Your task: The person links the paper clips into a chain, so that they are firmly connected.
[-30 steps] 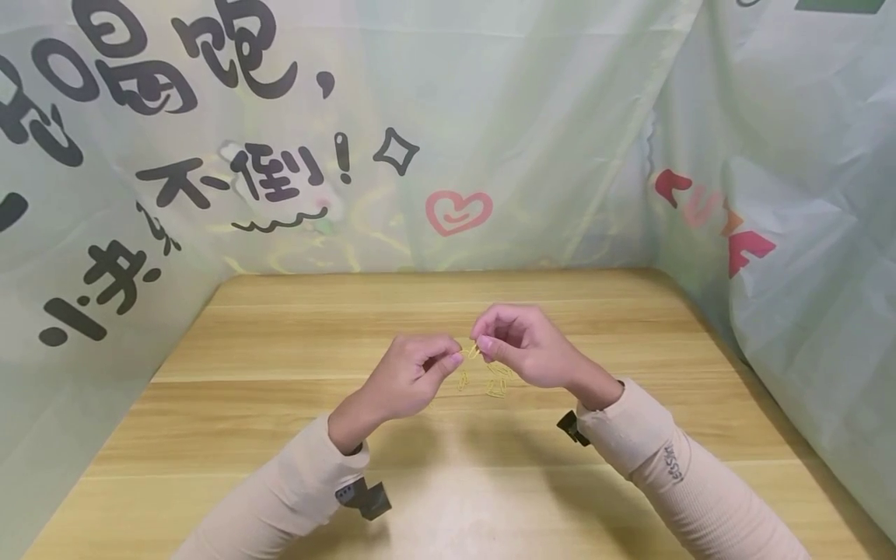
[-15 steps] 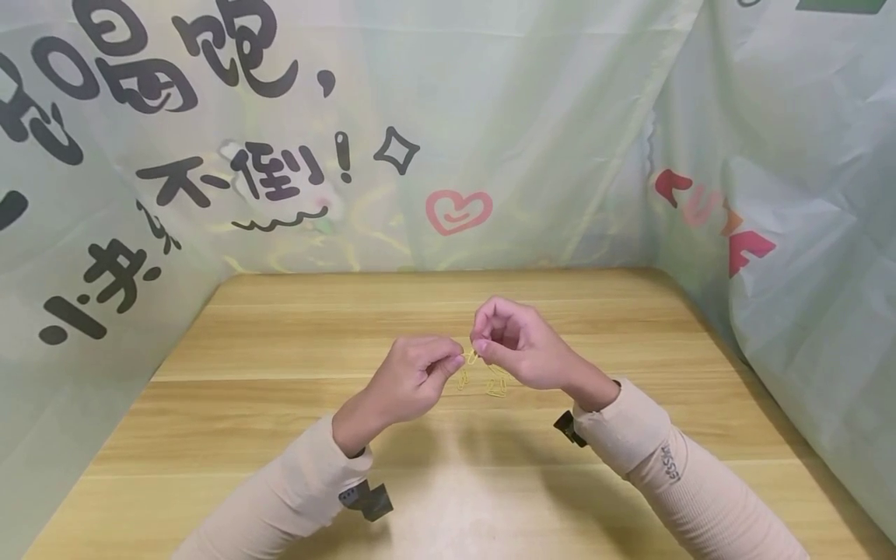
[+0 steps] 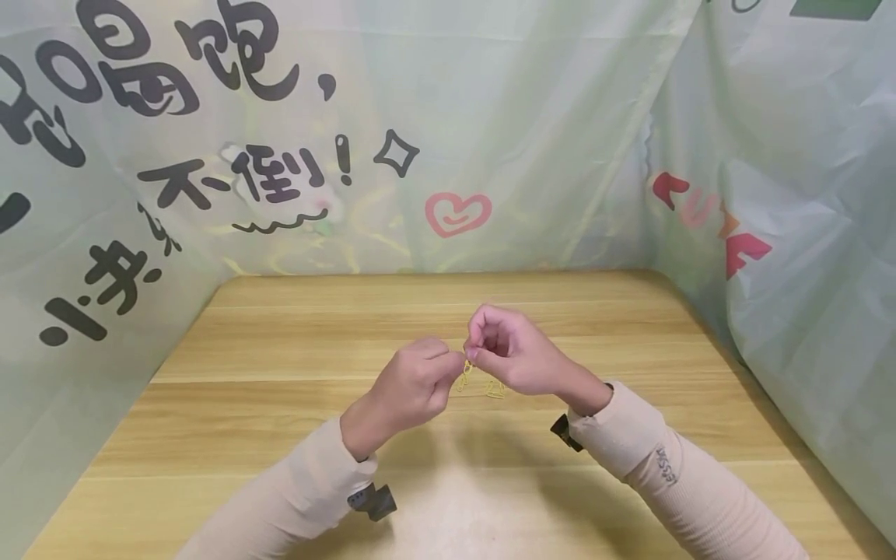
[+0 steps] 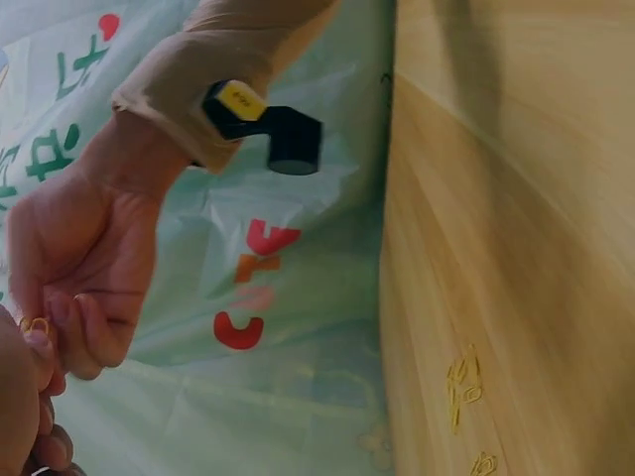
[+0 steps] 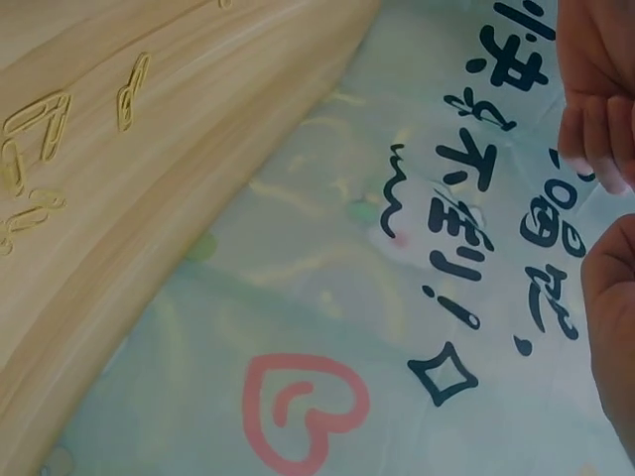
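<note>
Close together above the middle of the table, my left hand [image 3: 409,385] and right hand [image 3: 518,354] meet at the fingertips. Both pinch small yellow paper clips, partly hidden by the fingers. One held paper clip [image 4: 40,324] shows as a wire loop between the fingertips in the left wrist view. In the head view, a paper clip [image 3: 468,366] shows just below the joined fingertips. Loose paper clips [image 3: 495,390] lie on the wood beneath the right hand. The right wrist view shows a pair of overlapping paper clips [image 5: 131,94] beside several others.
The wooden table [image 3: 280,350] is enclosed by printed fabric sheets [image 3: 546,140] at the back and both sides. A black wrist camera [image 3: 373,502] sticks out from the left sleeve, and another black camera [image 3: 565,433] from the right one.
My hands have drawn together until the fingertips meet, the right one shifting slightly left. The left hand has turned so its knuckles cover more of the held clips.
</note>
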A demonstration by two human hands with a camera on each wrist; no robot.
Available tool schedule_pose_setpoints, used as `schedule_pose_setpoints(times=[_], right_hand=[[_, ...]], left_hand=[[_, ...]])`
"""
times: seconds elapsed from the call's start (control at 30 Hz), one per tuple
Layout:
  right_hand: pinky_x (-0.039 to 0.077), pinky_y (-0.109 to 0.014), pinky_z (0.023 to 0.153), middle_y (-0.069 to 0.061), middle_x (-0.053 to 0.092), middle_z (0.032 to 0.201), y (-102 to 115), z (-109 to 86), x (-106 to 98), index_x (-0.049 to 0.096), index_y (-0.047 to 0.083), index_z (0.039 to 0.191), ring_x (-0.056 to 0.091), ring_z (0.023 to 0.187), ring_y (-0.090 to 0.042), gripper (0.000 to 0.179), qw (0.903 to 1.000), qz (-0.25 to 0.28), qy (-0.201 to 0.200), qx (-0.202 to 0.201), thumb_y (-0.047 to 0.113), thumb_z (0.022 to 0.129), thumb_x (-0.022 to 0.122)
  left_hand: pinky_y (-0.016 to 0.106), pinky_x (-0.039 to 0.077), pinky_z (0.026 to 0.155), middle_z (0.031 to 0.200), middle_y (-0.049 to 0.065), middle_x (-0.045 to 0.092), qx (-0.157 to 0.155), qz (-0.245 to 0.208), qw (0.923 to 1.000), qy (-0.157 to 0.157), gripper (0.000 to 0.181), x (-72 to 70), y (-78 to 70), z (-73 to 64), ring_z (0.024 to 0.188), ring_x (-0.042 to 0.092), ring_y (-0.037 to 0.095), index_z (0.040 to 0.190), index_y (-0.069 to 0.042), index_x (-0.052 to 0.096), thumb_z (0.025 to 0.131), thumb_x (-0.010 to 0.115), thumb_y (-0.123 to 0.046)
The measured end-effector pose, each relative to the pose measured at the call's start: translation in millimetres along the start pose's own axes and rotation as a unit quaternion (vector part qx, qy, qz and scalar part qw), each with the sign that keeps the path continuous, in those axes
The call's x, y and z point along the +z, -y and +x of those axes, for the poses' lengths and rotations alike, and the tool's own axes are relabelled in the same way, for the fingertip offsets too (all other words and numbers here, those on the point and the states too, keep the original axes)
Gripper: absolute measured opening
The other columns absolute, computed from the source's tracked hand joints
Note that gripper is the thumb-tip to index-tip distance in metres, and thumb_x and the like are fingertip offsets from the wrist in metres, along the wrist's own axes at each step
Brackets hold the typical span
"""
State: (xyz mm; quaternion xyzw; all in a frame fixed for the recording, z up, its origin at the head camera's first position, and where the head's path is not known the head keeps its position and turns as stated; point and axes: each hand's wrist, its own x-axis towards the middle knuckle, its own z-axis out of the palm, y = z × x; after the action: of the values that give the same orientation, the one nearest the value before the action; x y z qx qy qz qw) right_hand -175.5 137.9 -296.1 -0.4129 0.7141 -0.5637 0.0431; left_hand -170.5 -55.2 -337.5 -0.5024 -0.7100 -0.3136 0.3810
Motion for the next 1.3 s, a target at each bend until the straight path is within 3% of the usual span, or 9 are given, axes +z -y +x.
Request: schedule_pose_setpoints(times=[0.07, 0.23, 0.37, 1.3], right_hand=[[0.033, -0.021, 0.047, -0.005, 0.05, 0.067, 1.4, 1.0, 0.0, 0.046, -0.001, 0.087, 0.039, 0.054, -0.009, 0.016, 1.0, -0.002, 0.0, 0.002, -0.016, 0.088, 0.052], [0.034, -0.021, 0.049, -0.007, 0.05, 0.068, 4.8, 1.0, -2.6, 0.046, -0.001, 0.088, 0.04, 0.055, -0.01, 0.015, 0.9999, -0.003, -0.01, -0.004, -0.015, 0.088, 0.052], [0.034, -0.022, 0.048, -0.005, 0.051, 0.069, 4.4, -0.8, -4.1, 0.045, -0.001, 0.088, 0.041, 0.055, -0.01, 0.016, 1.0, 0.0, -0.008, -0.006, -0.015, 0.087, 0.052], [0.036, -0.022, 0.049, -0.005, 0.05, 0.071, 2.7, -0.1, -3.5, 0.044, -0.002, 0.087, 0.042, 0.057, -0.01, 0.014, 0.9991, 0.013, -0.008, -0.041, -0.015, 0.088, 0.05]], left_hand=[[0.015, 0.032, 0.049, 0.058, -0.001, 0.041, 0.001, -0.001, 1.0, 0.004, 0.022, -0.1, -0.1, 1.0, 0.052, 0.036, 0.01, 0.069, -0.007, 0.052, 0.082, 0.051, 0.011], [0.015, 0.034, 0.049, 0.058, -0.001, 0.043, -0.012, -0.022, 0.9996, -0.01, 0.029, -2.4, 1.6, 1.3, 0.052, 0.038, 0.009, 0.073, -0.006, 0.056, 0.101, 0.049, -0.008], [0.015, 0.036, 0.049, 0.059, -0.001, 0.044, -0.007, -0.027, 0.9995, -0.017, 0.034, -3.1, 2.6, 1.5, 0.052, 0.038, 0.009, 0.075, -0.005, 0.058, 0.104, 0.045, -0.018], [0.014, 0.033, 0.048, 0.059, -0.002, 0.041, -0.003, -0.001, 1.0, -0.008, 0.036, -4.9, 1.7, 1.0, 0.051, 0.036, 0.008, 0.076, -0.005, 0.059, 0.105, 0.044, -0.02]])
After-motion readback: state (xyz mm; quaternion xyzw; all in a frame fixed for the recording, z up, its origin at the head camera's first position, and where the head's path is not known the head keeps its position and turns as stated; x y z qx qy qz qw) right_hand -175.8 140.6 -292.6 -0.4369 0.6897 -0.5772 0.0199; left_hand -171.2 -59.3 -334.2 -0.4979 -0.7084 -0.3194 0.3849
